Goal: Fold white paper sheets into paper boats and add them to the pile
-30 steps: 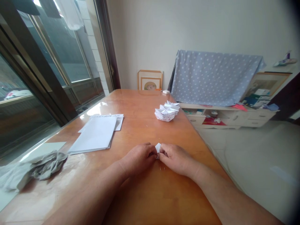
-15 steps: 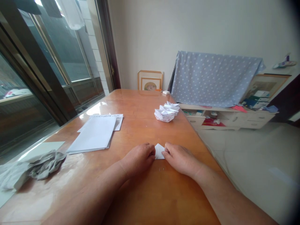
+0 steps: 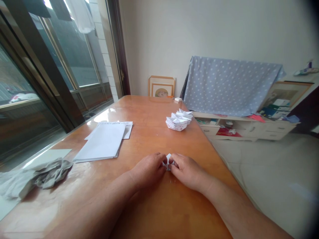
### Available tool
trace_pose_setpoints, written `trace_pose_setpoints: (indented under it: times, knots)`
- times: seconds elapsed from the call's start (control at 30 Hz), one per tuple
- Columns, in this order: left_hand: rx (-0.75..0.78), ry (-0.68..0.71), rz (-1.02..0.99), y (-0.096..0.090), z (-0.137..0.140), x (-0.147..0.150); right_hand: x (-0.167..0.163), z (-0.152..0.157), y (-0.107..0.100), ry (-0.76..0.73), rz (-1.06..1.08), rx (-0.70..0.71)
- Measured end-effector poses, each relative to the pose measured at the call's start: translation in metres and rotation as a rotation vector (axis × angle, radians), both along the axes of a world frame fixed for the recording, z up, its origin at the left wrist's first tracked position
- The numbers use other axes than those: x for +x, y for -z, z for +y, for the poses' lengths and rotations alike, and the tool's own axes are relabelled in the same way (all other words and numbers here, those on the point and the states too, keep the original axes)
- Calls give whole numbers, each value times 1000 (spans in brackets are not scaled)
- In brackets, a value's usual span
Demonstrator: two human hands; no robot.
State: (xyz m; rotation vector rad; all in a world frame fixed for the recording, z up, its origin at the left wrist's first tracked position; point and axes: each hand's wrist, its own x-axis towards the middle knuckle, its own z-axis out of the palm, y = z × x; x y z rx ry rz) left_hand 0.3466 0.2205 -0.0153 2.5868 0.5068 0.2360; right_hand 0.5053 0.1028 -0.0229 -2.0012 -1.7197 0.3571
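A small folded piece of white paper point(image 3: 168, 162) lies on the table between my two hands, mostly covered by fingers. My left hand point(image 3: 152, 169) has its curled fingers closed on the paper's left side. From the right, my right hand point(image 3: 185, 168) pinches the paper, its fingers reaching across the top and the thumb below. Beyond the hands, near the table's right edge, stand several folded paper boats point(image 3: 178, 121), nested together, some with printed marks on their sides.
A stack of white paper sheets point(image 3: 102, 142) lies on the wooden table point(image 3: 147, 113) to the left. Nearer the left edge is a crumpled grey cloth point(image 3: 52, 174). A small white box point(image 3: 177, 99) sits at the far end. A low white cabinet point(image 3: 256, 131) stands beyond the right side.
My right hand has shifted left over the paper, so less of it shows and the hands are closer together. The view has turned slightly left.
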Motion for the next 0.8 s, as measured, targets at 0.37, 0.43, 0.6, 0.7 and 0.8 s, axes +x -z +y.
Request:
trace_pose_setpoints:
  times: [0.37, 0.43, 0.6, 0.7, 0.8]
  knots:
    - [-41, -46, 105, -9, 13, -15, 2, 0, 2, 33, 27, -67]
    - [-44, -65, 133, -11, 17, -18, 2, 0, 2, 31, 33, -63]
    - [-56, -90, 173, -17, 22, -24, 3, -1, 2, 18, 45, -47]
    - [-78, -96, 202, -18, 25, -29, 3, -2, 2, 12, 58, -46]
    - [-99, -87, 225, -18, 32, -34, 4, -2, 1, 8, 67, -53]
